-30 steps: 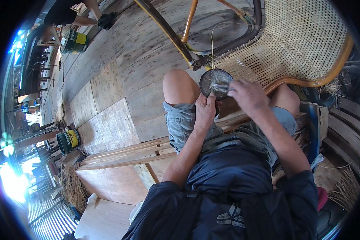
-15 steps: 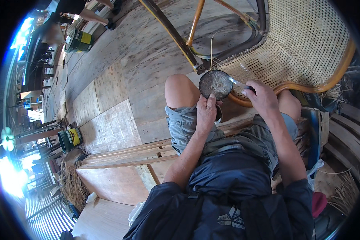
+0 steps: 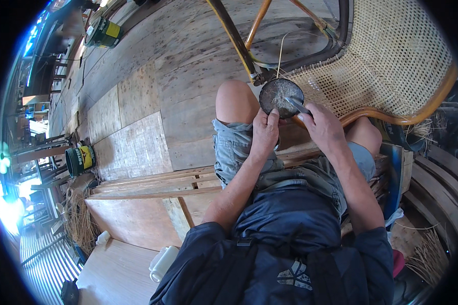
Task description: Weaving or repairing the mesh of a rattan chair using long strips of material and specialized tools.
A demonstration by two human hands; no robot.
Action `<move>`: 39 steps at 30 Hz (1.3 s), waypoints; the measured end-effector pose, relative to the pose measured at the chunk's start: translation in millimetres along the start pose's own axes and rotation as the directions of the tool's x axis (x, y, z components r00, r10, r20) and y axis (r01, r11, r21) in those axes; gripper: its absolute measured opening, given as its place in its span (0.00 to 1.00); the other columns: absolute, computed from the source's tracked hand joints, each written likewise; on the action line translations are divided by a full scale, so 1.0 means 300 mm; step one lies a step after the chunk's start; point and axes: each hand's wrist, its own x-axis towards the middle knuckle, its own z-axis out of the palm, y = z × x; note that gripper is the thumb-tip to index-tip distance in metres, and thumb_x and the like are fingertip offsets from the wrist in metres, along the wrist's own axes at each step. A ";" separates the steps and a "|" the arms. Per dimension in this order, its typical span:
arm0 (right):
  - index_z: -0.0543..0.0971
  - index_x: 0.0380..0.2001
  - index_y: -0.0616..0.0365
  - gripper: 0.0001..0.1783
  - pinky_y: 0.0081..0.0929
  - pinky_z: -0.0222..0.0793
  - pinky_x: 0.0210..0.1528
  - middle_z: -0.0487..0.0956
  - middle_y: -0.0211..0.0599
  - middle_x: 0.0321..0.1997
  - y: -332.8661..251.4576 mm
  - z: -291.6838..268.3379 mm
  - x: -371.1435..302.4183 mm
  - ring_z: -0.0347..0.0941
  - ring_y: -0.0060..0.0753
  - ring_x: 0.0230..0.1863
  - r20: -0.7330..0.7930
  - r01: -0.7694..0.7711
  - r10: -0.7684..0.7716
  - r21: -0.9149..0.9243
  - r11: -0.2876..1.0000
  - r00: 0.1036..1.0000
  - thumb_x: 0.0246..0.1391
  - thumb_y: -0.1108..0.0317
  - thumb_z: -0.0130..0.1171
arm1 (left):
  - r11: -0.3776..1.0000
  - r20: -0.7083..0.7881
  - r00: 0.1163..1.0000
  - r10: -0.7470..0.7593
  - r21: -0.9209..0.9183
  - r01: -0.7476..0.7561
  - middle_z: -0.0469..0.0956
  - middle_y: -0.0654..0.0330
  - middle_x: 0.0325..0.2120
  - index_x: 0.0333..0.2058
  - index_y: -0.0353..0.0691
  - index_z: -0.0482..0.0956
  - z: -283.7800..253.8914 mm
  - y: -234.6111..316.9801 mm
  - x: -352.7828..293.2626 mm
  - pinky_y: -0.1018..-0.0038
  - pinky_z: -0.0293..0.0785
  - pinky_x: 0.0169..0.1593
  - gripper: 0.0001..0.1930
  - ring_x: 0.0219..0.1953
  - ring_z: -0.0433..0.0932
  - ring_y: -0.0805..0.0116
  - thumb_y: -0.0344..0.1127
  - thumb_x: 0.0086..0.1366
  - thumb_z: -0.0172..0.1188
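Spreading left of the cane chair [image 3: 392, 56] is boarded floor [image 3: 185, 96]; our left grip [image 3: 265, 131] clasps a disc [image 3: 275, 95], right grip [image 3: 321, 125] a blade [image 3: 294, 103].

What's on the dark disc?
Over the dark disc: the left thumb and a knife in the right hand. What they cover is hidden, and so is the underside.

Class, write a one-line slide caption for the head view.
Beside a woven cane chair, the left hand holds a round dark disc while the right hand holds a metal-tipped tool over it.
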 end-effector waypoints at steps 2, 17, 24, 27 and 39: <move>0.72 0.31 0.60 0.12 0.40 0.68 0.32 0.75 0.46 0.29 0.007 -0.017 -0.035 0.73 0.51 0.31 0.158 -0.138 0.134 0.017 0.990 0.978 0.53 0.61 0.54 | 1.000 0.015 1.000 0.008 -0.004 -0.008 0.74 0.63 0.32 0.42 0.33 0.68 -0.001 0.000 -0.001 0.80 0.70 0.35 0.10 0.29 0.71 0.78 0.31 0.65 0.42; 0.73 0.32 0.62 0.13 0.42 0.66 0.31 0.74 0.50 0.25 -0.055 -0.043 0.018 0.72 0.53 0.30 0.037 -0.096 0.091 0.173 0.980 0.995 0.54 0.62 0.54 | 0.999 0.038 0.998 0.046 -0.024 -0.045 0.74 0.62 0.32 0.41 0.33 0.68 0.005 0.011 -0.005 0.80 0.69 0.35 0.10 0.29 0.71 0.78 0.30 0.65 0.42; 0.73 0.34 0.61 0.14 0.38 0.66 0.28 0.74 0.48 0.23 -0.020 -0.030 -0.036 0.72 0.49 0.25 0.116 -0.172 0.154 0.158 0.972 0.981 0.56 0.60 0.52 | 0.995 0.030 1.000 0.007 -0.102 -0.004 0.75 0.63 0.31 0.40 0.34 0.70 0.011 0.016 -0.007 0.79 0.70 0.38 0.10 0.31 0.72 0.77 0.32 0.66 0.43; 0.72 0.35 0.61 0.17 0.31 0.63 0.18 0.70 0.40 0.20 -0.017 -0.003 0.007 0.66 0.31 0.15 0.255 -0.390 0.311 0.378 0.840 0.916 0.60 0.56 0.47 | 0.986 0.041 0.999 0.029 -0.168 -0.021 0.75 0.65 0.29 0.39 0.36 0.70 0.012 0.007 -0.002 0.82 0.68 0.30 0.10 0.25 0.70 0.80 0.35 0.66 0.45; 0.68 0.32 0.58 0.18 0.18 0.53 0.07 0.62 0.27 0.17 -0.124 0.123 -0.043 0.58 0.17 0.09 0.280 -0.490 0.407 0.590 0.641 0.870 0.62 0.54 0.40 | 0.917 0.021 0.982 -0.190 -0.353 0.185 0.72 0.67 0.19 0.31 0.39 0.71 0.020 -0.017 -0.011 0.84 0.59 0.16 0.12 0.15 0.65 0.82 0.41 0.66 0.48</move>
